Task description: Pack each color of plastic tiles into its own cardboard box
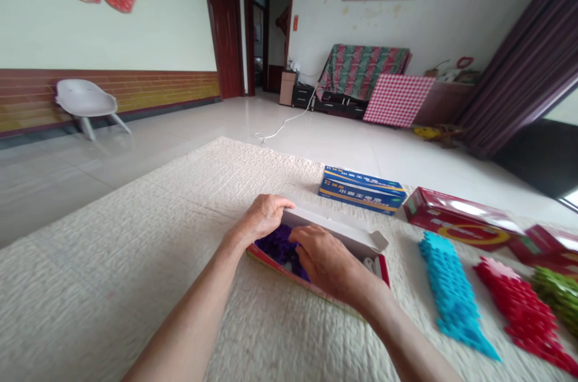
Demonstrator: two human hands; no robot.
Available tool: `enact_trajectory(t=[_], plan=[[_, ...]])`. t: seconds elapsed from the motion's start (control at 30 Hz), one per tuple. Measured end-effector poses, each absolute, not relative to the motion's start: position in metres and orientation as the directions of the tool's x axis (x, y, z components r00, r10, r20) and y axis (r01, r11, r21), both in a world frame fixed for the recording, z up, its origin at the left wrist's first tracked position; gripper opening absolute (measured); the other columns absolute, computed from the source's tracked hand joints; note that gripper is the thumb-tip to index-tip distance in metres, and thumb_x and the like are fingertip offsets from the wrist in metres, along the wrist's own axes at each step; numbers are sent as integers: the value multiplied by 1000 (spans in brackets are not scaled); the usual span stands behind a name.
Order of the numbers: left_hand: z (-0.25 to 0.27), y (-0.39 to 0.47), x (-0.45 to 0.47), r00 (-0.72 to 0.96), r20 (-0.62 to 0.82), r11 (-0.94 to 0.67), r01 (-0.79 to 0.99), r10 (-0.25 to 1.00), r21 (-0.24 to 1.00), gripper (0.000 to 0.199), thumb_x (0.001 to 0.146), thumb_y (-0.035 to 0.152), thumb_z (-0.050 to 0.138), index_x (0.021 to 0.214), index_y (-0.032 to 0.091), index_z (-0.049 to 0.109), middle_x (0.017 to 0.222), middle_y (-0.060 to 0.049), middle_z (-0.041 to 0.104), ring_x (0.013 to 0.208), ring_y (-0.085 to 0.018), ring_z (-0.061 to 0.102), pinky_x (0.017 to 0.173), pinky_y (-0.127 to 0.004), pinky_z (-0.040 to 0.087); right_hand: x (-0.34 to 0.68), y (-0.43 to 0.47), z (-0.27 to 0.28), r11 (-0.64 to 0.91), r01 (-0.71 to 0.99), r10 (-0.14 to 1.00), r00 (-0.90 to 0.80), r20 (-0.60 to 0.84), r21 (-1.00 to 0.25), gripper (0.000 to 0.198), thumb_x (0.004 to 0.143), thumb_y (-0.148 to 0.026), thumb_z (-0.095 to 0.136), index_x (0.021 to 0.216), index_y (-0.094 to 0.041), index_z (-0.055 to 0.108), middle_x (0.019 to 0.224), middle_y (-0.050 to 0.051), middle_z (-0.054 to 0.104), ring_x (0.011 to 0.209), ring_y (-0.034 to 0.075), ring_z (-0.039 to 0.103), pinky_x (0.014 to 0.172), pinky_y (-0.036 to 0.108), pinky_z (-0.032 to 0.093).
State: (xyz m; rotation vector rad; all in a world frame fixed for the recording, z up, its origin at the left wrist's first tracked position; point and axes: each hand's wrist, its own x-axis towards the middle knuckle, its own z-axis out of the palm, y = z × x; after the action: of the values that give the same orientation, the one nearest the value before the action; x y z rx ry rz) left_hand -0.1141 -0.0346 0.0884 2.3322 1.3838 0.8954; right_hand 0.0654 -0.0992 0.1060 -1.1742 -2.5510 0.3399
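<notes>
"The left hand (266,216) is bent over the left end of a raised pale cardboard flap, fingers curled; from my distant seat I cannot tell whether it grips or only rests there."

"And the right hand?"

"My feed shows the right hand (323,255) arched into the box, fingers bent down among knobbly deep-purple pieces (273,246). Its fingertips are partly hidden, so I cannot tell whether they pinch one."

"Describe that box to me."

"A long, narrow open cardboard box (343,228), red outside and pale inside, its flap standing along the far side (a small tab juts out at the right corner). The purple pieces lie inside it, towards the left. Something small and white (370,264) sits near the right end, too blurred for me to name."

"What is it standing on?"

"A cream quilted cover (135,219), puckered all over in little ridges."

"Anything around it?"

"Beyond, I see a glossy blue oblong carton (361,189) with orange stripes, and right of that a shiny red oblong carton (460,219) with a yellow curve. Nearer, three bumpy strips slant side by side: a turquoise strip (456,292) tapering to a point, a crimson strip (524,310) with a pink end, and an olive-green strip (560,292) at the picture's edge."
</notes>
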Motion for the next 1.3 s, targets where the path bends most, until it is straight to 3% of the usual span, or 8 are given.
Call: enact_trajectory(t=[0.53, 0.93, 1.17, 1.3], plan=[[85, -34, -115, 353, 378, -513, 671, 856, 535, 38, 78, 4, 44, 97, 20, 73, 97, -2, 74, 90, -14, 69, 85, -27, 53, 64, -100, 101, 726, 554, 667, -712, 221, -407, 28, 86, -6, 40, 93, -21, 63, 93, 4, 65, 89, 17, 58, 83, 32, 45], [88, -35, -114, 343, 372, -502, 666, 863, 552, 39, 78, 4, 43, 97, 20, 72, 98, -2, 74, 91, -14, 69, 85, -27, 53, 61, -100, 107, 727, 476, 619, -767, 172, -495, 28, 87, -7, 40, 89, -23, 63, 88, 1, 64, 76, 13, 58, 73, 26, 47], [89, -36, -114, 334, 375, -497, 679, 865, 541, 38, 78, 4, 43, 96, 20, 73, 97, -2, 74, 90, -14, 69, 87, -26, 53, 61, -93, 99, 664, 603, 738, -621, 263, -442, 24, 80, -7, 46, 96, -20, 59, 101, 6, 61, 94, 17, 57, 86, 32, 46], [88, -36, -114, 337, 364, -492, 681, 868, 542, 39, 78, 4, 43, 97, 19, 73, 99, -2, 74, 91, -15, 69, 87, -26, 52, 61, -93, 95, 637, 656, 762, -617, 198, -405, 27, 77, -11, 50, 101, -19, 59, 105, 9, 59, 93, 20, 59, 82, 32, 47]])
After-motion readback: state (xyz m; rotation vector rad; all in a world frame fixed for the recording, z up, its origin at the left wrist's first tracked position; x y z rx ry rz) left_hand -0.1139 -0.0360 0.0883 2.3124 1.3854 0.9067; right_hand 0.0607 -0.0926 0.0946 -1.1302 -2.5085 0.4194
